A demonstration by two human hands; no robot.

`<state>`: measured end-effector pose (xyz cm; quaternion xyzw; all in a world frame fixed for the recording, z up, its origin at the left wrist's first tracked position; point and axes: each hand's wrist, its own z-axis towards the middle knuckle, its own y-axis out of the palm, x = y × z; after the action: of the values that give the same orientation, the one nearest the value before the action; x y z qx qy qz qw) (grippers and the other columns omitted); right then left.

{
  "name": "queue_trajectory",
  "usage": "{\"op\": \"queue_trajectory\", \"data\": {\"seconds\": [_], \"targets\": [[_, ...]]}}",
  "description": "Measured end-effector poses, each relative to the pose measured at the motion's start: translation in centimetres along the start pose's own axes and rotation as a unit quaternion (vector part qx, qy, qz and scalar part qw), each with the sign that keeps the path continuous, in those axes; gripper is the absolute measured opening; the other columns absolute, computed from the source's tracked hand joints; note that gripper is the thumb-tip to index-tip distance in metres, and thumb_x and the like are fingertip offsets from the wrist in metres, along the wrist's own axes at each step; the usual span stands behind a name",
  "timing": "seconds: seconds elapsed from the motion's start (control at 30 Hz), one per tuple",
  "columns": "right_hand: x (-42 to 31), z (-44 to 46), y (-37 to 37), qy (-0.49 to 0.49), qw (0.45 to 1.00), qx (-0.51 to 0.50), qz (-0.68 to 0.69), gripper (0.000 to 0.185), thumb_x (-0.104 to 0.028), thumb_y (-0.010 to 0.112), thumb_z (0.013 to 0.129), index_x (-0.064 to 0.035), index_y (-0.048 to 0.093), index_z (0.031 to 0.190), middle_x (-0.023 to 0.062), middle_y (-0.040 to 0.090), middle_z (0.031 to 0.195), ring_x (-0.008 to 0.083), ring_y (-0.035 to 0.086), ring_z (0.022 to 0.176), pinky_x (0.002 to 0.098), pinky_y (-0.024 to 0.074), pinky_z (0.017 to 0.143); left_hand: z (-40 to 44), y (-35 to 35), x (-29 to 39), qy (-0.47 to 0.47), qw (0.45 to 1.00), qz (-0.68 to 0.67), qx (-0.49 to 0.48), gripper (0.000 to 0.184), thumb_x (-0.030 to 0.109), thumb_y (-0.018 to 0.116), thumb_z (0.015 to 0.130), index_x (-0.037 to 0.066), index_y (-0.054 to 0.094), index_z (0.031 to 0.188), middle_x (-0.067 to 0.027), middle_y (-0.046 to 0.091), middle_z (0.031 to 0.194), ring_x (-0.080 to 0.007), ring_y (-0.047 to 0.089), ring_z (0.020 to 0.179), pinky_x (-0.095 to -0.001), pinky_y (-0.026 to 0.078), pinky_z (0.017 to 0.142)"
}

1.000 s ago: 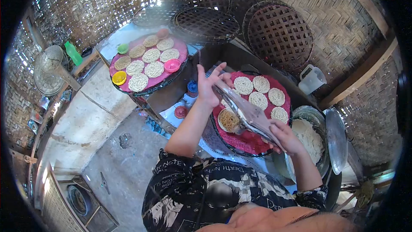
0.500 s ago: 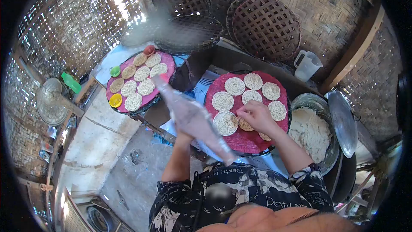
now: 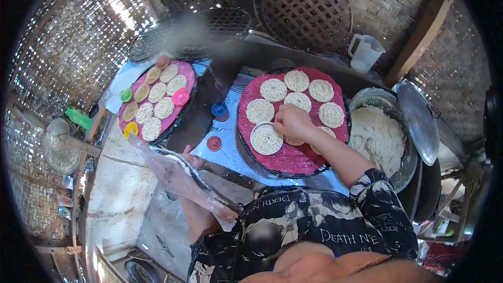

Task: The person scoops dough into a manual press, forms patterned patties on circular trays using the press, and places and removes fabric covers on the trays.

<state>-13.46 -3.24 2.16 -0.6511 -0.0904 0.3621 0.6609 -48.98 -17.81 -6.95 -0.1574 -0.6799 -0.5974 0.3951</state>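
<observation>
My left hand [image 3: 195, 161] holds a long pinkish press-like tool [image 3: 181, 175], tilted at the lower left and partly covering the hand. My right hand [image 3: 291, 120] is over the right tray's pink cloth [image 3: 293, 160], its fingers pressed together at the edge of a white ring [image 3: 266, 139]. Pale strands in a round lie inside the ring. Several round strand discs [image 3: 273, 89] are spread on the same cloth. A browner disc lies partly hidden under my right hand.
On the left, another round tray [image 3: 170, 120] bears discs and small coloured cups. A metal basin [image 3: 395, 175] of pale dough stands at the right, beside a metal lid [image 3: 418, 123]. A plastic jug [image 3: 367, 54] and woven trays [image 3: 309, 13] are behind.
My left hand has carried the tool away from the right tray, down and to the left. My right hand has let go of the tool and moved to the ring on the cloth.
</observation>
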Motion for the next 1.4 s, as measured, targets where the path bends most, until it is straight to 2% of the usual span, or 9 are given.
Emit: {"op": "queue_trajectory", "data": {"seconds": [0.13, 0.27, 0.6, 0.77, 0.93, 1.13, 1.23, 1.33, 1.4], "targets": [[0.5, -1.5, -2.5, 0.054, 0.989, 0.042, 0.132, 0.021, -0.027, 0.060, 0.070, -0.0071, 0.065, 0.069, 0.0115, 0.060, 0.075, 0.0291, 0.059, 0.075, 0.0399, 0.0469, 0.066, -2.3, 7.0, 1.0, 0.152, 0.972, 0.175, -0.036, 0.022, 0.020, 0.062, 0.074, 0.001, 0.051, 0.076, -0.0076, 0.054, 0.065, -0.0199, 0.052, 0.059, -0.0492, 0.038, 0.090], [2.1, -5.5, -5.3, 0.098, 0.986, 0.041, 0.125, 0.021, -0.026, 0.067, 0.068, -0.0056, 0.064, 0.067, 0.0102, 0.059, 0.070, 0.0247, 0.059, 0.069, 0.0357, 0.0449, 0.060, -2.5, 8.3, 1.6, 0.157, 0.959, 0.222, -0.085, 0.019, 0.017, 0.063, 0.074, 0.002, 0.050, 0.075, -0.0073, 0.053, 0.065, -0.0200, 0.052, 0.060, -0.0508, 0.037, 0.091], [2.0, -12.1, -2.4, 0.181, 0.981, 0.041, 0.060, 0.015, -0.023, 0.058, 0.066, -0.0088, 0.063, 0.062, 0.0114, 0.062, 0.077, 0.0291, 0.060, 0.075, 0.0400, 0.0484, 0.066, -2.4, 8.8, 0.5, 0.186, 0.948, 0.236, -0.108, 0.017, 0.008, 0.066, 0.073, 0.004, 0.049, 0.074, -0.0067, 0.050, 0.064, -0.0204, 0.051, 0.062, -0.0550, 0.033, 0.096], [2.4, -12.4, -1.4, 0.156, 0.984, 0.075, 0.029, 0.014, -0.023, 0.059, 0.066, -0.0091, 0.062, 0.063, 0.0099, 0.060, 0.075, 0.0292, 0.059, 0.076, 0.0403, 0.0485, 0.065, -2.7, 10.1, 0.1, 0.282, 0.883, 0.356, -0.121, 0.014, 0.007, 0.059, 0.074, 0.006, 0.046, 0.072, -0.0059, 0.051, 0.064, -0.0157, 0.054, 0.064, -0.0500, 0.041, 0.093], [1.5, -13.2, -2.4, 0.156, 0.981, 0.118, 0.006, 0.018, -0.027, 0.063, 0.068, -0.0100, 0.061, 0.068, 0.0093, 0.058, 0.074, 0.0285, 0.059, 0.075, 0.0401, 0.0475, 0.064, -3.5, 9.5, 0.7, 0.244, 0.898, 0.343, -0.130, 0.016, 0.002, 0.062, 0.074, 0.006, 0.047, 0.076, -0.0041, 0.048, 0.067, -0.0173, 0.050, 0.063, -0.0520, 0.035, 0.096], [0.1, -15.6, -3.9, 0.020, 0.992, 0.110, 0.051, 0.015, -0.023, 0.067, 0.070, -0.0112, 0.060, 0.075, 0.0061, 0.055, 0.074, 0.0261, 0.055, 0.074, 0.0368, 0.0438, 0.065, -4.1, 10.0, 0.9, 0.215, 0.900, 0.363, -0.106, 0.016, 0.003, 0.062, 0.073, 0.005, 0.046, 0.076, -0.0032, 0.047, 0.069, -0.0164, 0.048, 0.063, -0.0515, 0.033, 0.098], [-0.5, -16.3, -3.4, -0.032, 0.995, 0.094, 0.028, 0.014, -0.020, 0.066, 0.069, -0.0128, 0.064, 0.081, 0.0059, 0.053, 0.074, 0.0247, 0.054, 0.075, 0.0365, 0.0441, 0.066, -2.1, 4.2, -0.2, 0.216, 0.872, 0.429, -0.098, 0.013, 0.008, 0.058, 0.077, 0.005, 0.045, 0.076, -0.0034, 0.046, 0.069, -0.0157, 0.047, 0.062, -0.0510, 0.032, 0.099], [-0.7, -16.8, -2.8, -0.065, 0.994, 0.085, 0.010, 0.017, -0.015, 0.065, 0.068, -0.0131, 0.064, 0.084, 0.0060, 0.052, 0.076, 0.0239, 0.052, 0.076, 0.0355, 0.0431, 0.069, -2.2, 5.3, -0.9, 0.195, 0.903, 0.381, -0.027, 0.013, 0.014, 0.054, 0.081, 0.006, 0.044, 0.076, -0.0033, 0.046, 0.068, -0.0147, 0.046, 0.061, -0.0502, 0.032, 0.099], [-0.6, -17.1, -2.5, -0.081, 0.993, 0.088, -0.003, 0.020, -0.014, 0.065, 0.066, -0.0129, 0.064, 0.085, 0.0057, 0.051, 0.077, 0.0238, 0.052, 0.077, 0.0356, 0.0430, 0.070, -3.3, 7.5, -0.2, 0.192, 0.918, 0.336, -0.083, 0.016, 0.009, 0.060, 0.076, 0.006, 0.045, 0.075, -0.0028, 0.045, 0.068, -0.0138, 0.046, 0.061, -0.0506, 0.033, 0.098]]}}
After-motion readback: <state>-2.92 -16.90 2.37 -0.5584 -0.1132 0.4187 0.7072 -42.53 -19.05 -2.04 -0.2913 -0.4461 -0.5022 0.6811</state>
